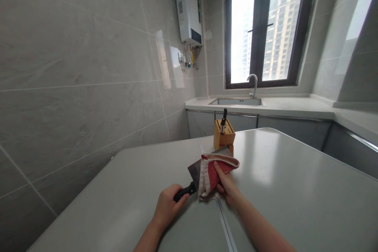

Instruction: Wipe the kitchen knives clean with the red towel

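My left hand (168, 204) is closed round the black handle of a cleaver (194, 171), whose broad grey blade slants up to the right above the table. A red and white cloth (213, 173) is folded over the blade and hides much of it. My right hand (226, 183) grips this cloth, thumb on top, pressing it against the blade. Just behind the blade stands a wooden knife block (223, 136), with one black-handled tool (223, 121) upright in it.
The white table (141, 189) has a seam running down its middle. Beyond it is a counter (289, 104) with a sink (236, 102) and a faucet (254, 84) under a window. A tiled wall (88, 55) lies to the left, with a white water heater (187, 8) on it.
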`<state>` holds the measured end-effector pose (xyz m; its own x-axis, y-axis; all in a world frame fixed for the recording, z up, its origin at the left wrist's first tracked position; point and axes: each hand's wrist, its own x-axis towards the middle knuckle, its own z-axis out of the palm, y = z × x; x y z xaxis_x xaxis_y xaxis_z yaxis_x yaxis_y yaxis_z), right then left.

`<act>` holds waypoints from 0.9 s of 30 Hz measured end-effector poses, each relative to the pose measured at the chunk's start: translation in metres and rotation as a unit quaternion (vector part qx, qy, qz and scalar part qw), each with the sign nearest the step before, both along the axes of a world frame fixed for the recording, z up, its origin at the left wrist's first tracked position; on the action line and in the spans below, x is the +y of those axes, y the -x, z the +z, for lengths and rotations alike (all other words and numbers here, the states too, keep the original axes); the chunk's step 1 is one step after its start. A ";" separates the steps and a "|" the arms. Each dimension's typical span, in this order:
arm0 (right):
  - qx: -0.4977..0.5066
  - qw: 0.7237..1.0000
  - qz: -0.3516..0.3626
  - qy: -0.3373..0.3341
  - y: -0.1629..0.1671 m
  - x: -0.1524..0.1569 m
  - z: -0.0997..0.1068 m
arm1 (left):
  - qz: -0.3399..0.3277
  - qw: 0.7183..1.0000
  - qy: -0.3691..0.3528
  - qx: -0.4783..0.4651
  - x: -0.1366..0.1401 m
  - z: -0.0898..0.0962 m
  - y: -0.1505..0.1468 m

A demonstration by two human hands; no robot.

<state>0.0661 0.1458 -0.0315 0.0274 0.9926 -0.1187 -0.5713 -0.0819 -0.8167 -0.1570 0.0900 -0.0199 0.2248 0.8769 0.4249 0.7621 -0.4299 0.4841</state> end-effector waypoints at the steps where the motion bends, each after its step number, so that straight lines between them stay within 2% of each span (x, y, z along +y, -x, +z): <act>1: -0.020 1.000 0.008 0.009 0.000 -0.001 0.001 | 0.000 1.000 0.001 0.000 0.000 0.000 0.000; 3: -0.022 0.999 0.025 0.014 0.001 -0.003 0.003 | -0.001 1.000 0.003 0.001 0.000 0.000 0.000; 10: 0.099 0.991 0.094 0.011 0.001 -0.004 0.008 | 0.012 1.000 0.009 -0.011 0.003 -0.002 0.005; 16: 0.133 0.978 0.159 -0.038 -0.001 -0.009 0.012 | 0.038 0.999 0.007 -0.014 0.010 -0.007 0.013; 27: 0.074 0.994 0.069 -0.048 -0.001 0.003 -0.004 | 0.022 0.999 0.021 -0.020 0.008 -0.009 0.007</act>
